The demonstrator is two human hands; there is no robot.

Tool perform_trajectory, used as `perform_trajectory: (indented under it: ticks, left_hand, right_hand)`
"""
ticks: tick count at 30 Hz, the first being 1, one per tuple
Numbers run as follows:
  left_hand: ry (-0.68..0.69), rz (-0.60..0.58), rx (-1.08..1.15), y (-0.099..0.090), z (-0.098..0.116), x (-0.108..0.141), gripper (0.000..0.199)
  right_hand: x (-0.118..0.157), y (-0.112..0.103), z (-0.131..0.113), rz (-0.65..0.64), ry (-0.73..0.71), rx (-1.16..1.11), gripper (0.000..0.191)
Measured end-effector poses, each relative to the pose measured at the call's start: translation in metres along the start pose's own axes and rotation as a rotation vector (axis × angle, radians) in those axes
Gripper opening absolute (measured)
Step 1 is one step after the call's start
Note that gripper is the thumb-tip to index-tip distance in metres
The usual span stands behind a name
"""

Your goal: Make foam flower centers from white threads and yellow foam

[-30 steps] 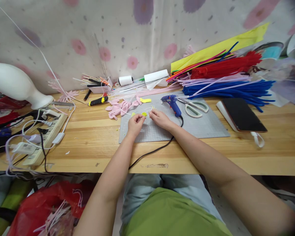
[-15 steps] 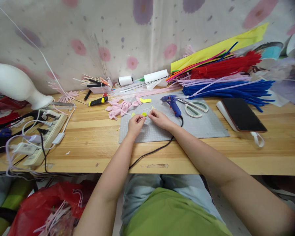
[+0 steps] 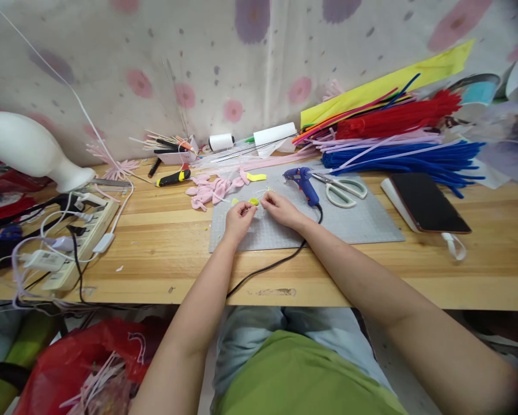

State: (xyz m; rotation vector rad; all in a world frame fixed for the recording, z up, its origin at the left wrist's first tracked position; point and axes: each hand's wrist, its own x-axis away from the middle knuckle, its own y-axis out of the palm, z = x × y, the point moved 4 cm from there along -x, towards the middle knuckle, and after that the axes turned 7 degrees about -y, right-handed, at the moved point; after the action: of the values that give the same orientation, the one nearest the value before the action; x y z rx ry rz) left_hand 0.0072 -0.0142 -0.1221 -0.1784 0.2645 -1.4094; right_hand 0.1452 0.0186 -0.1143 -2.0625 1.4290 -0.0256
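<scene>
Over the grey cutting mat (image 3: 354, 227) both hands work close together with bent, pinching fingers. My left hand (image 3: 238, 221) is closed near a small round yellow piece (image 3: 253, 202); a thin pale strand shows at its fingertips. My right hand (image 3: 280, 207) is closed just to the right, its fingertips near thin white stems, and what it pinches is too small to make out. A blue hot glue gun (image 3: 304, 183) and scissors with pale handles (image 3: 343, 190) lie on the mat to the right. Beyond the hands are a yellow strip (image 3: 256, 177) and pink fuzzy pieces (image 3: 211, 190).
A black cord (image 3: 267, 268) runs from the glue gun over the table edge. Bundles of blue pipe cleaners (image 3: 397, 158) and red ones (image 3: 397, 118) lie at the back right, a phone (image 3: 429, 202) at right. A power strip (image 3: 83, 248) and a yellow-black utility knife (image 3: 173, 177) are left.
Almost nothing differs; both hands keep the same pinching pose over the mat. The whole view has shifted very slightly.
</scene>
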Motion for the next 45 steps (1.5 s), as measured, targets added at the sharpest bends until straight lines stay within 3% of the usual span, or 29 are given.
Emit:
perform_trajectory:
  ticks: [9, 16, 20, 25, 28, 30, 32, 35, 37, 40, 45]
  left_hand:
    - [-0.010, -0.004, 0.021, 0.000, 0.000, 0.000, 0.013]
    - [0.022, 0.001, -0.005, 0.000, 0.000, 0.000, 0.014]
    - [0.013, 0.006, -0.005, 0.000, -0.002, 0.001, 0.013]
    - [0.120, 0.184, 0.131, -0.011, 0.006, 0.002, 0.049]
    - [0.204, 0.311, 0.176, -0.019, 0.014, -0.001, 0.044]
    - [0.155, 0.336, 0.243, -0.021, 0.016, -0.005, 0.035]
    - [0.026, 0.191, 0.302, -0.013, 0.016, -0.010, 0.030]
    - [-0.138, -0.193, 0.300, 0.010, 0.018, -0.010, 0.026]
    - [-0.186, -0.335, 0.280, 0.020, 0.019, -0.006, 0.026]
    - [-0.248, -0.378, 0.296, 0.026, 0.021, -0.001, 0.027]
    - [-0.349, -0.333, 0.367, 0.028, 0.019, 0.003, 0.021]
  right_hand:
    - [0.002, 0.000, 0.008, -0.052, 0.129, -0.009, 0.046]
    - [0.002, -0.003, -0.002, -0.028, 0.044, -0.033, 0.024]
    - [0.002, -0.003, 0.000, -0.024, 0.094, 0.010, 0.034]
    - [0.004, -0.001, 0.005, -0.070, 0.200, -0.134, 0.043]
    - [0.005, -0.003, 0.006, -0.069, 0.219, -0.210, 0.045]
    - [0.004, -0.006, 0.007, -0.060, 0.218, -0.229, 0.048]
    - [0.004, -0.008, 0.007, -0.062, 0.215, -0.243, 0.050]
    - [0.004, -0.010, 0.008, -0.080, 0.211, -0.259, 0.052]
    - [0.004, -0.010, 0.009, -0.084, 0.211, -0.265, 0.053]
    - [0.005, -0.011, 0.008, -0.095, 0.201, -0.271, 0.054]
    - [0.005, -0.009, 0.006, -0.096, 0.253, -0.296, 0.058]
